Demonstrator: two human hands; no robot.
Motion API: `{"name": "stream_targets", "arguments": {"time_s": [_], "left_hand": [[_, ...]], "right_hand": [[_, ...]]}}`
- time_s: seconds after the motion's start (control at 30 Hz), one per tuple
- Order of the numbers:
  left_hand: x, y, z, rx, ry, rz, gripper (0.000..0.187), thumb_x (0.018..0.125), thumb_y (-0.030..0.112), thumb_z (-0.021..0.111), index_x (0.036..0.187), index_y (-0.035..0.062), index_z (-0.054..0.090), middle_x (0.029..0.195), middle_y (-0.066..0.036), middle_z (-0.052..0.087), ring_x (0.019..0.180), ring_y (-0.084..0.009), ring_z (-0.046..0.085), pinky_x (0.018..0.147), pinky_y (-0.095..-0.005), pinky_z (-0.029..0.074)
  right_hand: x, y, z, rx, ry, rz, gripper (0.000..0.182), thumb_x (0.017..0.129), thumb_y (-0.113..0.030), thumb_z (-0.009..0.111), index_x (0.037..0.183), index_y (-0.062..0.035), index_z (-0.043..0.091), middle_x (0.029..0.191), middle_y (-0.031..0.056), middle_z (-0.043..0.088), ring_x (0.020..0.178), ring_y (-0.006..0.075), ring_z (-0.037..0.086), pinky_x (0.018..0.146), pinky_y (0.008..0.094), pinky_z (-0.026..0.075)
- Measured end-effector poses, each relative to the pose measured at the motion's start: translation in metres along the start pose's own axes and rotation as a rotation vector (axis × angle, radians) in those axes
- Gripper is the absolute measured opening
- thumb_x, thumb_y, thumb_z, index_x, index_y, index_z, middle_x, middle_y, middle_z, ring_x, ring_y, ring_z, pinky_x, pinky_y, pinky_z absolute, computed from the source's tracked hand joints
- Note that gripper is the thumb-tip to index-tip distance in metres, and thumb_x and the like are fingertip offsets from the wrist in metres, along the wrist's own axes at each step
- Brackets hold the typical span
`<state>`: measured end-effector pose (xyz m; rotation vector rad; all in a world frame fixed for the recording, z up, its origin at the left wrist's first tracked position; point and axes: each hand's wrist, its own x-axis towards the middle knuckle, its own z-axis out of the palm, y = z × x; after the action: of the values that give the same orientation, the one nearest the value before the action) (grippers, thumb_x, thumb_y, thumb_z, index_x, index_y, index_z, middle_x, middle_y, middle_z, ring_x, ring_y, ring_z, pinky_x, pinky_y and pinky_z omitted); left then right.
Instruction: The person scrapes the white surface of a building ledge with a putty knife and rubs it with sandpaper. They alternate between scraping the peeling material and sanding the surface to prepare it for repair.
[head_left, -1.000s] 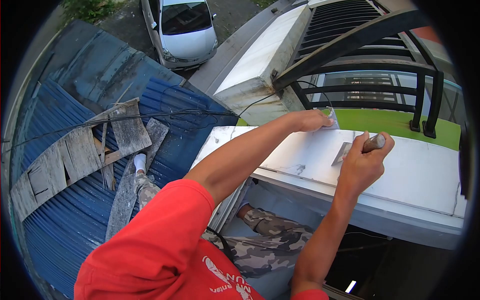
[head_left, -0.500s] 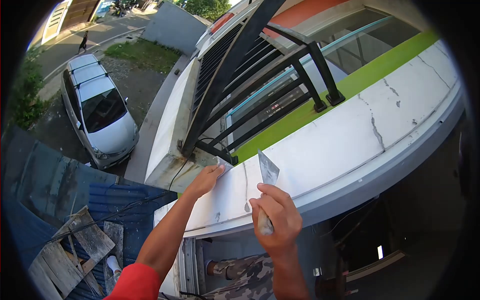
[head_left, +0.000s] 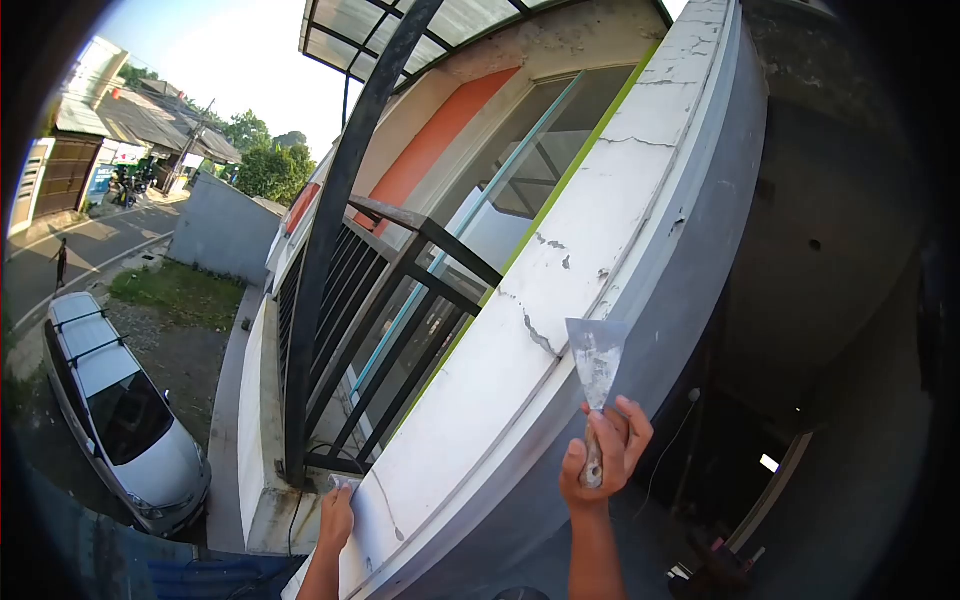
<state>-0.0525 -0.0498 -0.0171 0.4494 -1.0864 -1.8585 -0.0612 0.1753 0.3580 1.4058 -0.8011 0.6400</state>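
Note:
In my right hand is a putty knife, its wide blade pointing up and smeared with white. My fingers close round its stained handle. Behind the blade, in this view, runs the white ledge, marked by dark cracks and chipped patches. My left hand is closed at the ledge's near end, beside the foot of the black metal railing. A flat, pale grey piece shows at its fingertips; I cannot tell what it is. A thin crack runs down the ledge just right of this hand.
A black slanted post rises at the railing's corner. Right of the ledge, its grey curved edge drops toward a dark space below. Far down on the left stand a silver car and a blue corrugated roof.
The view has tilted up and turned, showing more of the ledge and sky. My right hand has raised the putty knife rightward along the ledge; my left hand stays by the railing foot.

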Motion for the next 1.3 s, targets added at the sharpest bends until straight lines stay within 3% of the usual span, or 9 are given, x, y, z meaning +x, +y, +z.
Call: {"name": "stream_targets", "arguments": {"time_s": [0.3, 0.47, 0.6, 0.73, 0.87, 1.0, 1.13, 1.2, 1.3], "left_hand": [[0.004, -0.010, 0.000, -0.058, 0.011, 0.003, 0.037, 0.104, 0.029, 0.053, 0.086, -0.0012, 0.065, 0.079, 0.000, 0.059, 0.074, -0.0098, 0.048, 0.069, -0.0295, 0.040], [0.013, -0.013, -0.002, -0.025, 0.060, -0.036, 0.036, 0.103, 0.028, 0.053, 0.086, -0.0010, 0.064, 0.080, 0.000, 0.058, 0.074, -0.0095, 0.048, 0.068, -0.0295, 0.039], [0.020, 0.018, 0.010, 0.027, 0.072, 0.028, 0.036, 0.103, 0.031, 0.054, 0.089, 0.0004, 0.066, 0.081, 0.002, 0.058, 0.078, -0.0087, 0.047, 0.072, -0.0282, 0.038], [0.044, 0.093, 0.053, -0.018, -0.264, 0.169, 0.038, 0.108, 0.031, 0.047, 0.101, 0.0000, 0.068, 0.089, 0.001, 0.061, 0.083, -0.0087, 0.049, 0.077, -0.0277, 0.040], [0.065, 0.164, 0.116, 0.112, -0.194, 0.243, 0.046, 0.109, 0.036, 0.044, 0.107, -0.0038, 0.067, 0.093, -0.006, 0.064, 0.087, -0.0140, 0.052, 0.084, -0.0298, 0.042], [0.051, 0.174, 0.132, 0.162, -0.066, 0.218, 0.054, 0.108, 0.038, 0.041, 0.130, -0.0078, 0.060, 0.127, -0.022, 0.064, 0.115, -0.0288, 0.059, 0.104, -0.0365, 0.040], [0.047, 0.177, 0.136, 0.138, -0.056, 0.130, 0.056, 0.107, 0.039, 0.042, 0.136, -0.0071, 0.057, 0.130, -0.021, 0.062, 0.119, -0.0284, 0.058, 0.106, -0.0351, 0.038], [0.060, 0.178, 0.143, 0.071, -0.057, 0.097, 0.056, 0.107, 0.039, 0.042, 0.138, -0.0068, 0.054, 0.131, -0.021, 0.062, 0.118, -0.0276, 0.058, 0.107, -0.0351, 0.038], [0.039, 0.186, 0.157, 0.074, -0.017, 0.055, 0.052, 0.108, 0.037, 0.044, 0.135, -0.0069, 0.053, 0.123, -0.018, 0.065, 0.108, -0.0256, 0.064, 0.099, -0.0360, 0.047]], "right_hand": [[0.003, 0.062, 0.010, -0.077, 0.053, 0.262, 0.044, 0.101, -0.029, 0.059, 0.129, 0.0047, 0.062, 0.121, 0.0207, 0.056, 0.107, 0.0322, 0.059, 0.098, 0.0454, 0.051], [0.020, 0.075, 0.045, 0.125, 0.202, 0.336, 0.047, 0.104, -0.028, 0.054, 0.140, 0.0036, 0.054, 0.150, 0.0253, 0.048, 0.138, 0.0370, 0.049, 0.114, 0.0455, 0.039], [0.024, 0.076, 0.058, 0.239, 0.247, 0.408, 0.049, 0.106, -0.027, 0.050, 0.146, 0.0026, 0.049, 0.156, 0.0223, 0.044, 0.145, 0.0337, 0.041, 0.120, 0.0443, 0.031], [0.026, 0.071, 0.057, 0.269, 0.230, 0.432, 0.050, 0.106, -0.027, 0.053, 0.146, 0.0012, 0.048, 0.159, 0.0242, 0.039, 0.148, 0.0352, 0.037, 0.121, 0.0446, 0.030], [0.021, 0.077, 0.057, 0.230, 0.184, 0.421, 0.051, 0.106, -0.029, 0.056, 0.148, -0.0030, 0.048, 0.161, 0.0288, 0.031, 0.154, 0.0373, 0.025, 0.121, 0.0452, 0.029], [0.021, 0.081, 0.059, 0.296, 0.205, 0.392, 0.048, 0.102, -0.029, 0.063, 0.144, -0.0054, 0.053, 0.157, 0.0308, 0.037, 0.152, 0.0427, 0.027, 0.117, 0.0483, 0.034], [0.016, 0.083, 0.063, 0.307, 0.306, 0.377, 0.044, 0.098, -0.024, 0.070, 0.137, -0.0061, 0.060, 0.151, 0.0232, 0.049, 0.146, 0.0367, 0.042, 0.114, 0.0422, 0.040], [0.020, 0.099, 0.069, 0.260, 0.379, 0.324, 0.036, 0.098, -0.024, 0.070, 0.128, -0.0045, 0.063, 0.124, 0.0160, 0.064, 0.108, 0.0269, 0.060, 0.089, 0.0352, 0.051], [0.008, 0.106, 0.067, 0.292, 0.463, 0.252, 0.038, 0.096, -0.021, 0.072, 0.128, -0.0024, 0.063, 0.118, 0.0145, 0.069, 0.107, 0.0268, 0.067, 0.090, 0.0361, 0.054]]}}
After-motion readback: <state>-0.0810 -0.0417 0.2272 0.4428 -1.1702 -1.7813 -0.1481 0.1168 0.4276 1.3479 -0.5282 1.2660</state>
